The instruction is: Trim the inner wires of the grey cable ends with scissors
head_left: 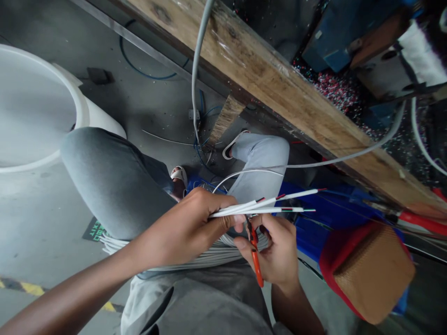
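Observation:
My left hand point(197, 221) is closed around a few white cables point(268, 203). Their ends point right, with the jackets cut back and thin red, black and green wires showing. Orange-handled wire cutters point(256, 263) are in my right hand point(279, 244), which is closed on the grips. The cutters' dark jaws are just under the cables, close to my left fingertips; whether they touch a cable I cannot make out. Across my lap lies a thick bundle of white cables point(195, 258), partly hidden by both hands.
A wooden beam point(279, 74) of the workbench crosses the upper right, scattered with coloured scraps point(335, 90). A grey cable point(314, 164) loops in front of me. To the left stands a large white tub point(82, 111). At right are a red-and-tan padded object point(373, 274) and a red-handled tool point(422, 222).

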`<state>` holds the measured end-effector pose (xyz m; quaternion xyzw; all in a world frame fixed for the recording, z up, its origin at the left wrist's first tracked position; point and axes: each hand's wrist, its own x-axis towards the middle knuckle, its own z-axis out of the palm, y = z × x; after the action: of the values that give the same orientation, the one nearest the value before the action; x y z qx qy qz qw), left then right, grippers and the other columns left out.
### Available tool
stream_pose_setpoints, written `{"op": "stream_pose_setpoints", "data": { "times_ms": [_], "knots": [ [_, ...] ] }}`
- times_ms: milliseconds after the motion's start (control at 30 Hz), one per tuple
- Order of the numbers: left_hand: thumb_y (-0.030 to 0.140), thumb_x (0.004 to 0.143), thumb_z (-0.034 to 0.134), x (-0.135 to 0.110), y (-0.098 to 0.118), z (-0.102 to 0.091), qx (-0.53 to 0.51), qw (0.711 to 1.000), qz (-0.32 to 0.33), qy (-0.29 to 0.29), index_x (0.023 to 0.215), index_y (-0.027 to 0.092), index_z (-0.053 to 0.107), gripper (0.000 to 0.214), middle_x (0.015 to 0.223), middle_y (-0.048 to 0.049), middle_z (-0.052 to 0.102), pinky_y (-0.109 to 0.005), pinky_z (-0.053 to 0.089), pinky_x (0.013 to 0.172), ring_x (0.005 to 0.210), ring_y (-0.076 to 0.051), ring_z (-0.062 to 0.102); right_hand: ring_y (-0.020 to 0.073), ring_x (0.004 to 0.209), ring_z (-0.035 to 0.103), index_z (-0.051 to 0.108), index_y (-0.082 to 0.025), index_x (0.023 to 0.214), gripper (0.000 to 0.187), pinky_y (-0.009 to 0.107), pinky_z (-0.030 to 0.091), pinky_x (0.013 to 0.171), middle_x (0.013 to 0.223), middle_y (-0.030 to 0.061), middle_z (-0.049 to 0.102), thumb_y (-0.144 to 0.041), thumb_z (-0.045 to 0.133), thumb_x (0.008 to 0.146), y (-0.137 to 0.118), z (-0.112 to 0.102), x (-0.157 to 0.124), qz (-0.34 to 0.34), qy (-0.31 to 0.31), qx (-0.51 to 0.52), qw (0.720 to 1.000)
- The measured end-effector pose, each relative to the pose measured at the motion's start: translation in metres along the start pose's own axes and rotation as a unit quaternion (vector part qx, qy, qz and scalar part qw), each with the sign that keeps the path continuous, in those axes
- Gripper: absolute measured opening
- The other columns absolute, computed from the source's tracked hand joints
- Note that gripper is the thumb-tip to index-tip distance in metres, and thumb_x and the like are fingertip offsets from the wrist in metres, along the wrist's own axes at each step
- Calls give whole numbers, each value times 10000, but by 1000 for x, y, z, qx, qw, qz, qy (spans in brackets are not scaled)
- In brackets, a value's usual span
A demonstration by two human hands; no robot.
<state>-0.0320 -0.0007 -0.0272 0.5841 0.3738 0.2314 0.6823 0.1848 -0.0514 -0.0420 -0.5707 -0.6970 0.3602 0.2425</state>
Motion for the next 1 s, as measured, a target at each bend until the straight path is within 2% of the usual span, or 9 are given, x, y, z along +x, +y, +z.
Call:
{"op": "stream_pose_setpoints", "data": {
  "times_ms": [167, 267, 567, 700, 1000],
  "knots": [
    [51, 931, 546, 2, 0, 0, 14, 1000, 1, 6, 803, 199, 665, 229, 675, 53, 617, -216, 392, 562, 642, -119, 562, 103, 439, 468, 467, -268, 659, 395, 257, 391, 476, 507, -103, 526, -433, 803, 789, -1, 2, 0, -11, 26, -23, 999],
    [28, 904, 554, 2, 2, 1, 43, 999, 4, 12, 783, 192, 657, 229, 634, 60, 558, -224, 357, 532, 620, -119, 533, 102, 452, 477, 467, -266, 661, 394, 251, 397, 488, 514, -102, 527, -450, 787, 797, -2, 2, -1, -4, 14, -19, 1000],
    [96, 975, 543, 1, -3, 6, 164, 984, 53, 45, 879, 172, 696, 197, 714, 17, 684, -261, 389, 612, 627, -126, 575, 130, 470, 508, 537, -279, 759, 288, 285, 408, 496, 569, -88, 588, -469, 752, 791, 1, 3, -3, 33, -7, -26, 999],
    [104, 986, 532, 2, -5, 7, 171, 982, 66, 56, 910, 175, 698, 196, 724, 19, 687, -265, 391, 603, 630, -130, 587, 133, 467, 497, 570, -290, 803, 235, 284, 404, 490, 571, -87, 598, -425, 760, 772, 2, 5, -5, 31, 1, -27, 999],
    [164, 1014, 563, 0, -5, 7, 146, 982, 86, 79, 899, 154, 705, 183, 662, 36, 597, -276, 362, 553, 547, -111, 472, 165, 470, 548, 522, -292, 815, 288, 317, 432, 516, 589, -69, 613, -441, 766, 780, 4, 10, -4, -8, 51, -99, 994]
  ]
}}
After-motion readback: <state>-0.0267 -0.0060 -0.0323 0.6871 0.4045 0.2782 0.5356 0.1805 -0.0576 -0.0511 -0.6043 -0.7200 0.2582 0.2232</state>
